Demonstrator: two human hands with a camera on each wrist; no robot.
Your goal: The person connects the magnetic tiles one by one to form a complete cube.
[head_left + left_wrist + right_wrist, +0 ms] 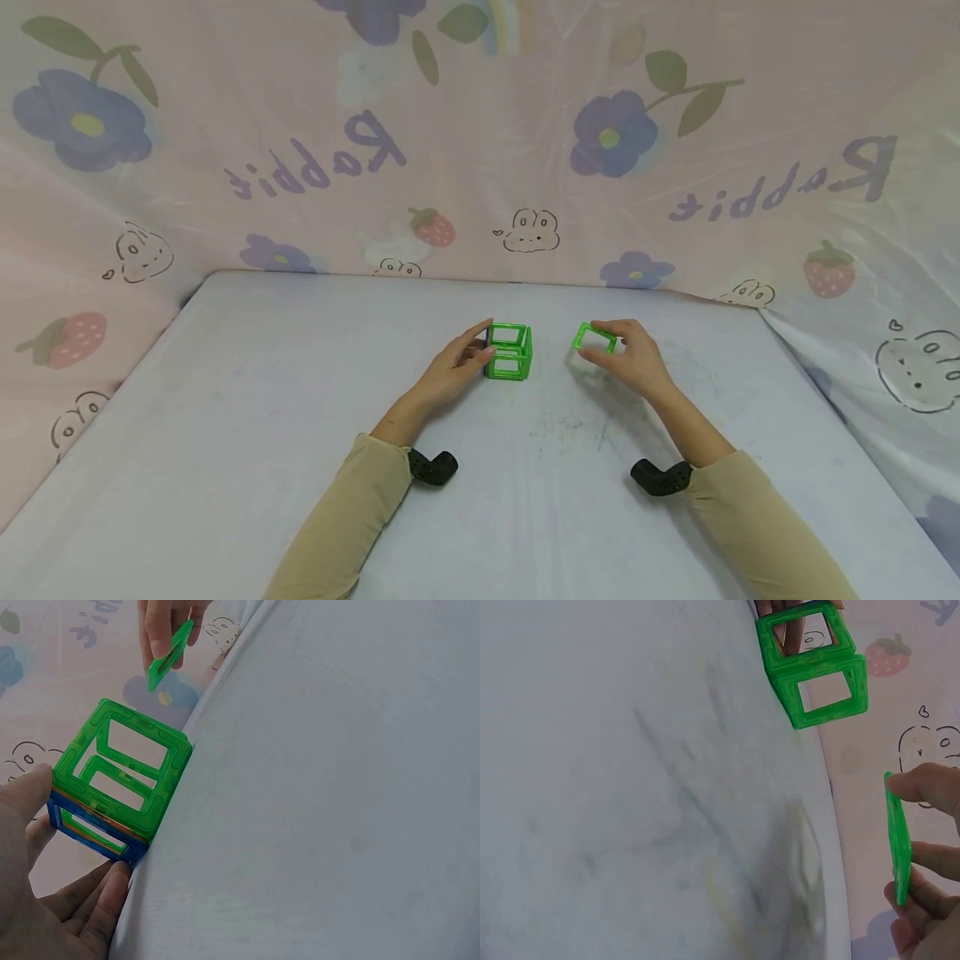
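Observation:
A small box of green square magnetic tiles (507,353) stands on the table, its frames open in the middle. A blue magnetic tile (135,851) forms its left side. My left hand (448,368) holds the box at that side, thumb and fingers spread across opposite edges of the blue tile. To the right of the box and apart from it, my right hand (636,360) pinches a loose green magnetic tile (898,844) between thumb and fingers. It is held tilted, above the tabletop.
A white cloth covers the table (225,400), with faint smudges in front of the right hand. A pink printed curtain (465,150) hangs along the back and sides. Each wrist carries a black device (433,468) below the sleeve cuff.

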